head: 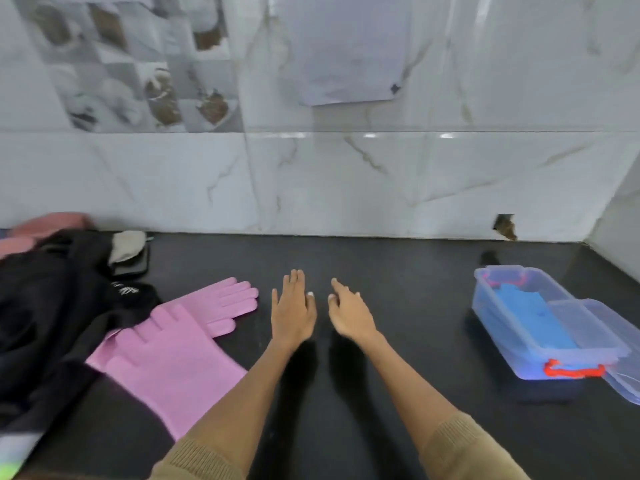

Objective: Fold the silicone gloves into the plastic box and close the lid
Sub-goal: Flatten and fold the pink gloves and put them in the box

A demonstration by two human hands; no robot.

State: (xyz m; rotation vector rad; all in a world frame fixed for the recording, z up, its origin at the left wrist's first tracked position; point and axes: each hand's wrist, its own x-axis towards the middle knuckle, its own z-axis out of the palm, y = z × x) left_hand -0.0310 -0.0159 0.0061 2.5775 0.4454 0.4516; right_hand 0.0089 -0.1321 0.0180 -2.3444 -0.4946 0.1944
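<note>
**Pink gloves wait, box is far away**

Our two pink gloves (180, 337) lie flat on the black counter (381, 393). They overlap, one partly on top of the other. The plastic box (526, 320) is our landmark. The gloves are well to the left of the box, with both our hands in between.

The box sits open. Its clear lid (602, 341) rests tilted across the right side of it and hangs over the edge. There is already something blue (530, 313) inside. A red clip (573, 370) shows on the near end of the box.

What could go wrong? We think the gloves are soft and floppy, so a fold may spring open again. The blue thing takes up room, so the gloves may not fit well and the lid may not shut. The lid sits loose, so a bump could knock it off. On the side of the gloves away from the box lies a pile of dark clothes (52, 323), touching them. A pull on a glove could drag that cloth along.

Our left hand (292, 308) is spread flat, fingers together, holding nothing. Our right hand (349, 313) is loose and spread too, also holding nothing. Both are low over the counter, but we cannot tell if they touch it. Both are apart from the gloves and the box.
</note>
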